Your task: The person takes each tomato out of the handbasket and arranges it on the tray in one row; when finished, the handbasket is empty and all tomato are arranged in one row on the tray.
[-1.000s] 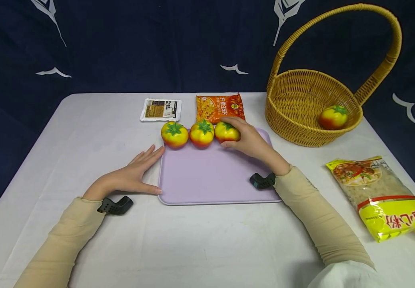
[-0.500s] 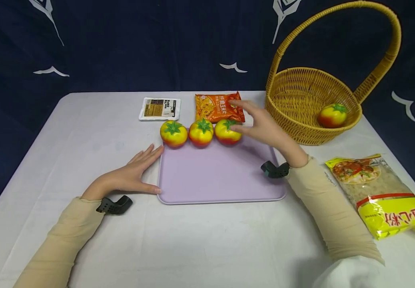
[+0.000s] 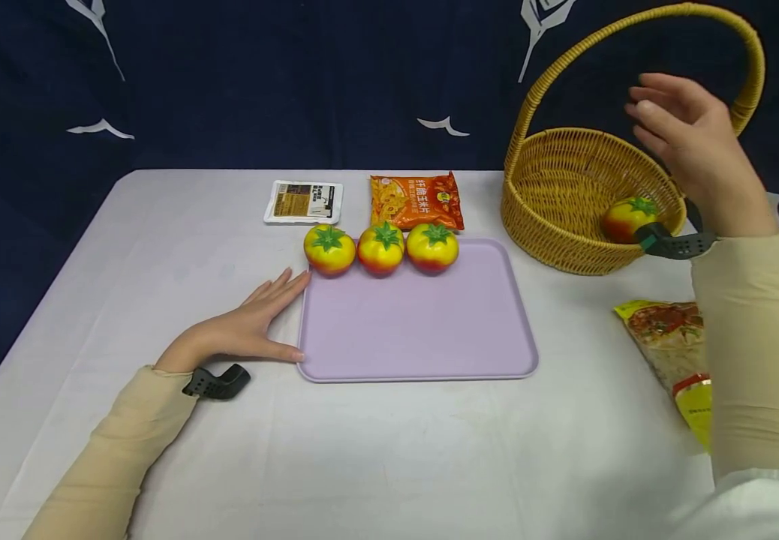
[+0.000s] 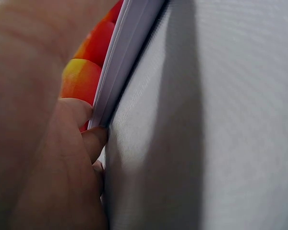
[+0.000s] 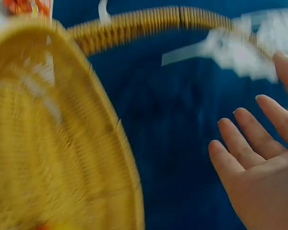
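Note:
My left hand (image 3: pixel 246 327) lies at the left rim of a lilac tray (image 3: pixel 416 322), fingers straight and spread, with the thumb and fingertips touching the edge. Along the tray's far side sit three yellow-red tomatoes in a row: a left tomato (image 3: pixel 329 253), a middle tomato (image 3: pixel 380 255) and a right tomato (image 3: pixel 433 253). High at the right, my right hand (image 3: pixel 710 154) is raised over the wicker basket (image 3: pixel 551 240), near its tall handle (image 3: pixel 543 79), and holds nothing. In the right wrist view its fingers (image 5: pixel 237 139) are loosely extended beside the basket.
One more tomato (image 3: pixel 626 219) lies inside the basket, partly covered by the wrist camera. A white flat packet (image 3: pixel 305 202) and an orange snack bag (image 3: pixel 417 202) lie behind the tray. A yellow pasta bag (image 3: pixel 673 352) is half hidden under the right sleeve.
My right hand has let go of the right tomato, lifted off it and moved right and up to above the basket. The left hand has stayed at the tray's edge.

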{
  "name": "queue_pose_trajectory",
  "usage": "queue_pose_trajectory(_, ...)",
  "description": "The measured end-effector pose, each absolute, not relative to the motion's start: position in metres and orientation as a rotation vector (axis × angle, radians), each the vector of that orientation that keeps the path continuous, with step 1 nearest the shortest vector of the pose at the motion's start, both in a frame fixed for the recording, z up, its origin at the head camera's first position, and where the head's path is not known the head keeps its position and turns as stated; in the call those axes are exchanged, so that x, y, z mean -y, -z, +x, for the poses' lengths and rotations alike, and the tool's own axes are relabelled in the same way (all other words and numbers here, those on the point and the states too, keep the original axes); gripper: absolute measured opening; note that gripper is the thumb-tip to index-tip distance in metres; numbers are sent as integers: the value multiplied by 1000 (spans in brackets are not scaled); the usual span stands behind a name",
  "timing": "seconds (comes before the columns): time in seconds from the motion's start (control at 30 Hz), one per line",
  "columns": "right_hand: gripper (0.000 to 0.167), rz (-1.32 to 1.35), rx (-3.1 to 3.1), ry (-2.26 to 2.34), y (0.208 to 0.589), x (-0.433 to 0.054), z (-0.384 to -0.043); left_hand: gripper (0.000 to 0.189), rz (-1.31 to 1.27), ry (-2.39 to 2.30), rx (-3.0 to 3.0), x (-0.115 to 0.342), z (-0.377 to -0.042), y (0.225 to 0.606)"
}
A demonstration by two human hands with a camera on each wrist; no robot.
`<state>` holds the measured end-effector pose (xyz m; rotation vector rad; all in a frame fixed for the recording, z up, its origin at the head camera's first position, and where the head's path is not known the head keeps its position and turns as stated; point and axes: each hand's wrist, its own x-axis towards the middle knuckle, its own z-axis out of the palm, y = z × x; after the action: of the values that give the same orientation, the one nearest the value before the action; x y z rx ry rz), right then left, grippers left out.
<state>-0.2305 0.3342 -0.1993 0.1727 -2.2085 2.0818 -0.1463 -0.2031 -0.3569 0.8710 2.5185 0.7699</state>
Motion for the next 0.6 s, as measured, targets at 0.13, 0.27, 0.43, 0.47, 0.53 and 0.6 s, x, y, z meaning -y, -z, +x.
queue_pose_trajectory(0.13,50,-126,1893,-2448,217,-375,-233,113,872,-767,-2519,203,-147,357)
queue_pose_trajectory(0.27,53,-360,1914,-2487,237,-396,-232,114,870,-767,-2519,204,-147,357)
queue_pose_trajectory(0.43,68,-443,2192,-2283,253,-404,-228,114,870,-764,-2522,203,-147,357)
queue_pose_trajectory(0.47,71,-447,2254,-2219,254,-405,-227,114,871,-763,-2523,203,-147,357)
queue_pose_trajectory(0.53,75,-445,2440,-2025,257,-406,-226,114,871,-767,-2521,202,-147,356)
queue_pose_trajectory(0.6,78,-424,2622,-1793,259,-408,-225,114,870,-770,-2518,202,-147,356)
